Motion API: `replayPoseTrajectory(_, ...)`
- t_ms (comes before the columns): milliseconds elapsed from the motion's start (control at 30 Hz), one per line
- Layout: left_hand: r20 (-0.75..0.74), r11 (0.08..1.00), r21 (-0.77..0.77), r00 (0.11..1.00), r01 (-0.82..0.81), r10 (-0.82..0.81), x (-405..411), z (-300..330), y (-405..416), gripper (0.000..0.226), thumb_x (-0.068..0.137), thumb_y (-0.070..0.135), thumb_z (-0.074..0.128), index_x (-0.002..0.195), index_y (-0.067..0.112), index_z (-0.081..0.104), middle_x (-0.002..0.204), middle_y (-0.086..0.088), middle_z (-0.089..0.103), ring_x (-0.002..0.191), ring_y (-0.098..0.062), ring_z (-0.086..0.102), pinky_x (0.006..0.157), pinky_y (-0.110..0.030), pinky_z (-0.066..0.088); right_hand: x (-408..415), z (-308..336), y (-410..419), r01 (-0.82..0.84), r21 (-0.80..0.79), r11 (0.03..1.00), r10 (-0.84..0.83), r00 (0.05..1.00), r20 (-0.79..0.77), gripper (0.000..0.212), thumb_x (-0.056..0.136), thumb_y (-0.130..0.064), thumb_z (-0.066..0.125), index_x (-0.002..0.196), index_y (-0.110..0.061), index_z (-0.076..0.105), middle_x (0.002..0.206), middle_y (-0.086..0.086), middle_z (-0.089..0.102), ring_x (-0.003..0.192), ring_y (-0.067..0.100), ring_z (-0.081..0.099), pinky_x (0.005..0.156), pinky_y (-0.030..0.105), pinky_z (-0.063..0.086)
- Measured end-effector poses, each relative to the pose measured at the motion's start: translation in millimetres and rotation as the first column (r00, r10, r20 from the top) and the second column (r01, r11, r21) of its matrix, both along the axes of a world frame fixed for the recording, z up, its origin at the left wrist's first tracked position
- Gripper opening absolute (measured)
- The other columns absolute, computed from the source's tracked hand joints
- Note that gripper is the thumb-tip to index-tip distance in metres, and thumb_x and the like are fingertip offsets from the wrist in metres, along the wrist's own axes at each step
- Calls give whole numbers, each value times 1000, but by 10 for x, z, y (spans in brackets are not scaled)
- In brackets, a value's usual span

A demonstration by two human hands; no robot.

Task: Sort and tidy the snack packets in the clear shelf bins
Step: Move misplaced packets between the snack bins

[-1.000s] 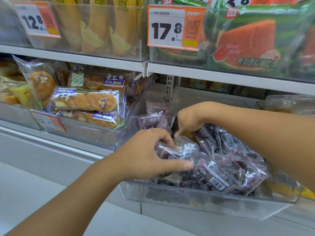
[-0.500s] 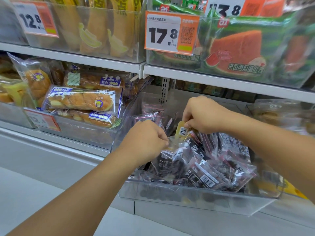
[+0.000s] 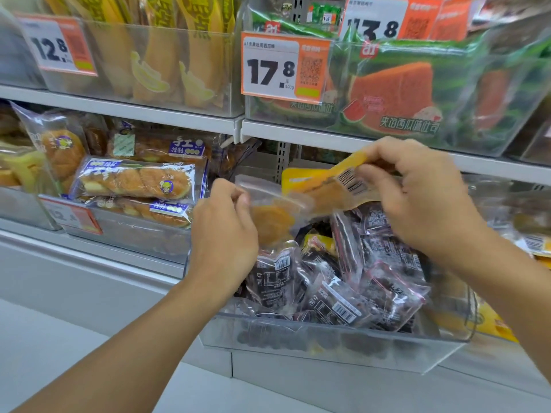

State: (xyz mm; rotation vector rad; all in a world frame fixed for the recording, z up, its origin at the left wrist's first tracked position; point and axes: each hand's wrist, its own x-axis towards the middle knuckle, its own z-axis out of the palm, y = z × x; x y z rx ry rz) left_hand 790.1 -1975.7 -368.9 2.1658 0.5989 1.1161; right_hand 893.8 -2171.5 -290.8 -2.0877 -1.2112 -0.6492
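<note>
A clear shelf bin (image 3: pixel 328 344) juts out from the lower shelf, filled with several dark snack packets (image 3: pixel 337 296). Above it my right hand (image 3: pixel 423 198) pinches a yellow packet (image 3: pixel 322 183) with a barcode by its upper end. My left hand (image 3: pixel 223 231) pinches a clear packet holding an orange cake (image 3: pixel 272 222) at its left edge. The two packets overlap in the air above the bin. Another yellow packet (image 3: pixel 317 242) pokes out among the dark ones.
Left of the bin lie bread packets (image 3: pixel 134 180) in a neighbouring bin with a price tag (image 3: pixel 74 217). The upper shelf carries banana-cake bins (image 3: pixel 167 61) and watermelon toast packets (image 3: pixel 396 93) behind price tags. More yellow packets (image 3: pixel 536 245) sit at the right edge.
Both hands have risen out of the pile of dark packets. The right hand has drawn the yellow packet up and clear of the bin; the left hand now holds an orange-cake packet.
</note>
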Motion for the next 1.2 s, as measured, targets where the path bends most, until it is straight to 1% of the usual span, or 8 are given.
replayPoseTrajectory(100, 154, 999, -33, 988, -7, 12, -27, 110, -38, 13, 104, 17, 49, 91, 20, 52, 78, 9, 56, 73, -12, 51, 59, -17, 33, -34, 7, -155, -4, 263, 965, 29, 995, -91, 15, 100, -9, 54, 96, -22, 61, 86, -17, 61, 75, 1, 54, 69, 17, 44)
replayPoseTrajectory(267, 293, 992, -106, 956, 62, -29, -59, 242, -110, 12, 106, 18, 47, 94, 17, 50, 76, 10, 51, 66, 1, 49, 58, -13, 36, 93, -28, -331, 137, 570, 810, 90, 932, -351, 19, 98, -25, 50, 87, -31, 64, 84, -2, 63, 77, 15, 56, 70, 47, 54)
replayPoseTrajectory(500, 307, 961, -242, 950, 131, -52, -95, 363, -330, 13, 106, 20, 45, 95, 18, 50, 75, 5, 54, 59, -1, 48, 52, -16, 39, 68, 45, -443, 265, 724, 636, 269, 804, -530, 25, 105, -10, 45, 89, -20, 62, 82, 0, 63, 81, 21, 55, 75, 40, 50)
replayPoseTrajectory(633, 246, 856, -473, 964, 207, -98, -105, 356, -509, 16, 107, 25, 44, 93, 21, 53, 70, -2, 53, 56, -11, 45, 55, -34, 41, 42, 11, -403, 325, 724, 608, 341, 717, -608, 25, 106, -13, 45, 88, -18, 61, 78, 3, 60, 71, 16, 55, 66, 34, 47)
replayPoseTrajectory(767, 261, 447, -834, 946, 322, -194, -73, 383, -728, 18, 104, 14, 49, 89, 14, 58, 68, -5, 50, 61, -21, 46, 64, -38, 40, 18, -150, -201, 472, 664, 580, 293, 640, -710, 23, 103, -11, 50, 84, -14, 62, 80, 9, 59, 70, 19, 52, 60, 29, 44)
replayPoseTrajectory(867, 317, 152, -919, 911, 364, -266, -87, 375, -809, 20, 103, 14, 49, 106, 4, 66, 91, -22, 66, 83, -39, 65, 85, -55, 54, 19, -254, -145, 462, 499, 733, -11, 741, -671, 21, 100, -12, 55, 83, -19, 65, 81, -1, 63, 73, 13, 54, 69, 33, 50)
replayPoseTrajectory(967, 390, -121, -920, 859, 371, -332, -107, 375, -795, 37, 107, 23, 41, 132, 2, 58, 126, -24, 66, 115, -43, 64, 92, -58, 54, 20, -255, -184, 406, 370, 835, -139, 808, -573, 18, 97, -8, 58, 85, -19, 66, 79, -7, 62, 71, 10, 54, 67, 32, 50)
replayPoseTrajectory(1200, 666, -555, -713, 661, 429, -344, -142, 396, -794, 117, 78, 93, 31, 135, -7, 53, 130, -36, 58, 124, -52, 55, 113, -64, 31, 89, -356, -229, 355, 229, 906, -194, 831, -521, 27, 95, -1, 57, 86, -22, 70, 81, -9, 64, 74, 8, 55, 68, 26, 44)
